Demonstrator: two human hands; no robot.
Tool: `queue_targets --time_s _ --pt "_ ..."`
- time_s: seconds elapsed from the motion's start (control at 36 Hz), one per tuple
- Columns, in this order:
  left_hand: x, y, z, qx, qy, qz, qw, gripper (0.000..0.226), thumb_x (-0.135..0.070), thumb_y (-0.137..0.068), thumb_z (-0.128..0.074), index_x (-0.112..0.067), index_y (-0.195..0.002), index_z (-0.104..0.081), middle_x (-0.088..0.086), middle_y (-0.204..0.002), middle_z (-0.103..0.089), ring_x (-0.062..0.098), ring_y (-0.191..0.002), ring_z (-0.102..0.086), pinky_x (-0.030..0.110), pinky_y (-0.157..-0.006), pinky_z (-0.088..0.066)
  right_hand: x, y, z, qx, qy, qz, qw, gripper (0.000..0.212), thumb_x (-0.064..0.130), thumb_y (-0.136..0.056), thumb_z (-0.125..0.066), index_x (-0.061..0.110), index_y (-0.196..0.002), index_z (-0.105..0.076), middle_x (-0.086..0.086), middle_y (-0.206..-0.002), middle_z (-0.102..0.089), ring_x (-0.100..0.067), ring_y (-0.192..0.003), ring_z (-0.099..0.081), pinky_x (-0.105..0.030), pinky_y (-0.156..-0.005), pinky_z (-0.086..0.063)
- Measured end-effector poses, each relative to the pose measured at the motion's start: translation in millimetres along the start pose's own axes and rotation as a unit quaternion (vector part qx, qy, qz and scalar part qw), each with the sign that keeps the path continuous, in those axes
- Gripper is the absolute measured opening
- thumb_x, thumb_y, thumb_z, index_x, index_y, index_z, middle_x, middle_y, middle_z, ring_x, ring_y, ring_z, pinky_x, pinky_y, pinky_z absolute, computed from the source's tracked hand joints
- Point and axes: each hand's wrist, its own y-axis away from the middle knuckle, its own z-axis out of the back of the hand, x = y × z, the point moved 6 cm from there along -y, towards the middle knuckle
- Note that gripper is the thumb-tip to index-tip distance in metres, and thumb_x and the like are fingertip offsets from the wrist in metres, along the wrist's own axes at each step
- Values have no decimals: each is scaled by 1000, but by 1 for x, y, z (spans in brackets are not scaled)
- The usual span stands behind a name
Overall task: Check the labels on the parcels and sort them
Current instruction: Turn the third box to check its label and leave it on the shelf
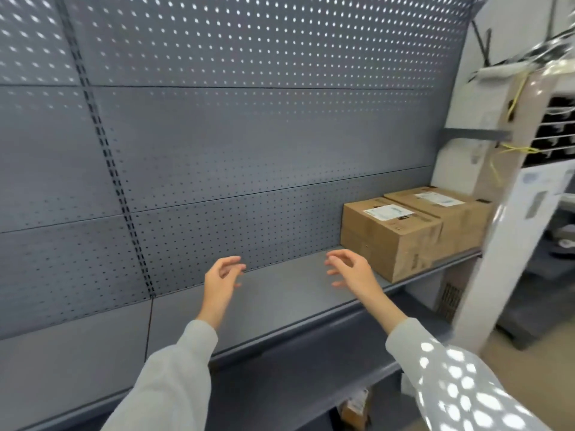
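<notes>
Closest to me are two grey sleeves reaching out over the front edge of the grey shelf (280, 309). The left hand (222, 279) and the right hand (350, 270) hover above the bare shelf board, fingers spread and loosely curled, holding nothing and touching nothing.

Just beyond the right hand, off to its right, sits the nearer parcel (390, 236), a brown carton resting flat on the shelf. Its white label (389, 212) faces up. The right hand is plainly the nearer of the two; the left is well apart from it. The carton's long axis seems to run from its near front corner away towards the back and right.

Behind it, touching or nearly so, is a second parcel (448, 213), lying the same way, label up too. The perforated back panel (249, 135) rises behind them. The print on the labels is too small to read.
</notes>
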Motion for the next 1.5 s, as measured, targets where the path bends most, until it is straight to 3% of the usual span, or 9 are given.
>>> queue_targets --time_s 0.39,0.56,0.69,0.86,0.97,1.08,1.19,1.36,1.5 --pt "13 -38 -202 94 1 19 995 25 0 -102 -51 -16 -110 -67 6 -108 -74 24 -101 -69 43 -86 -58 -49 -76 190 -134 -42 -58 988 11 22 -102 -58 19 -107 -67 -7 -106 -74 -23 -93 -71 -40 -75 -60" --pt "23 -52 -281 97 0 38 995 23 -2 -102 -52 -17 -113 -67 5 -113 -72 23 -104 -69 42 -88 -60 -71 -112 257 -168 -23 -55 984 7 22 -102 -57 25 -103 -64 -2 -105 -72 -17 -95 -70 -32 -69 -57" --pt "27 -62 -350 112 -14 43 993 22 -6 -103 -54 -22 -110 -67 1 -117 -69 19 -108 -67 41 -90 -59 -97 -145 303 -179 -12 -64 982 7 26 -101 -60 26 -107 -64 2 -111 -70 -15 -104 -67 -40 -84 -60" --pt "30 -67 -397 143 -35 44 988 27 -14 -103 -58 -28 -125 -60 -5 -130 -62 9 -115 -61 41 -101 -55 -116 -169 328 -191 25 -85 977 26 38 -96 -64 27 -120 -61 5 -118 -66 -21 -117 -62 -54 -100 -53" --pt "27 -71 -434 189 -85 30 978 47 -37 -103 -59 -31 -147 -46 -13 -139 -50 4 -121 -51 27 -98 -41 -125 -187 338 -174 38 -100 979 30 35 -98 -62 25 -126 -59 3 -121 -65 -22 -120 -59 -54 -104 -50" --pt "37 -79 -451 166 -66 75 981 72 -55 -100 -55 -24 -160 -32 -8 -160 -35 17 -147 -37 38 -119 -33 -128 -196 339 -166 44 -100 980 34 33 -99 -61 20 -130 -59 4 -120 -64 -21 -120 -58 -51 -105 -49" --pt "41 -82 -461 156 -37 100 982 80 -62 -97 -54 -24 -162 -28 -3 -164 -34 20 -150 -34 47 -123 -29 -130 -201 336 -159 44 -97 981 36 32 -101 -59 15 -133 -60 0 -120 -64 -18 -116 -57 -41 -103 -47" --pt "39 -79 -464 148 -17 83 985 83 -64 -92 -60 -26 -160 -33 -6 -162 -38 18 -148 -35 45 -123 -30 -130 -204 332 -156 39 -82 984 30 38 -98 -63 16 -118 -64 3 -108 -66 -19 -110 -59 -35 -94 -44" --pt "41 -78 -452 130 -1 95 987 76 -55 -96 -61 -25 -160 -34 -6 -159 -41 16 -146 -38 39 -119 -31 -132 -204 322 -162 39 -70 984 29 45 -91 -71 21 -104 -62 1 -110 -69 -20 -111 -63 -46 -100 -51"
